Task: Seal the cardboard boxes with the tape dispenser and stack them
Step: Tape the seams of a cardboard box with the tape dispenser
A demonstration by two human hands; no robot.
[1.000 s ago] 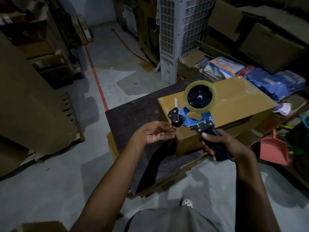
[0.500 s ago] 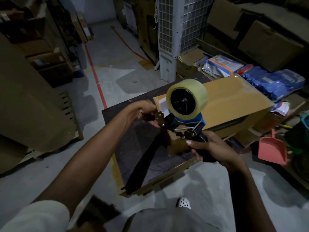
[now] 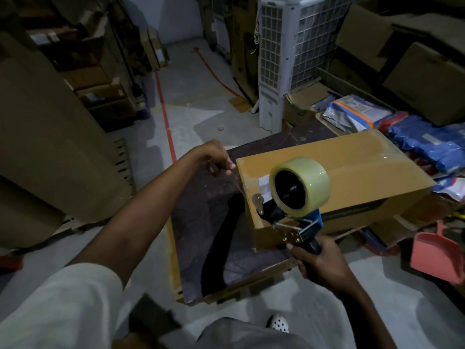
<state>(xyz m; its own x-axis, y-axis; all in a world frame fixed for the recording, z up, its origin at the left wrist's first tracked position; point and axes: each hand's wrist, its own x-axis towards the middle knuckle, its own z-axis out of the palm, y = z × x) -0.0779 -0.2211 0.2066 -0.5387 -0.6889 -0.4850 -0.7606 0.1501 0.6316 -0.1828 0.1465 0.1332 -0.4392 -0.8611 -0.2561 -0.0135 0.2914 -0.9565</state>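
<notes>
Two hands (left hand (image 3: 216,158), right hand (image 3: 320,265)), one tape dispenser (image 3: 299,225), one tape roll (image 3: 314,182), one dustpan (image 3: 435,258).

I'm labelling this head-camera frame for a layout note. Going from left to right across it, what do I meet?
From the left: leaning cardboard sheet → red floor line → left hand → tape dispenser → pink dustpan.

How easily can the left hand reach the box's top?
Probably yes: the left hand sits just beside the box at its near corner, nothing between them, though it pinches the tape end.
</notes>
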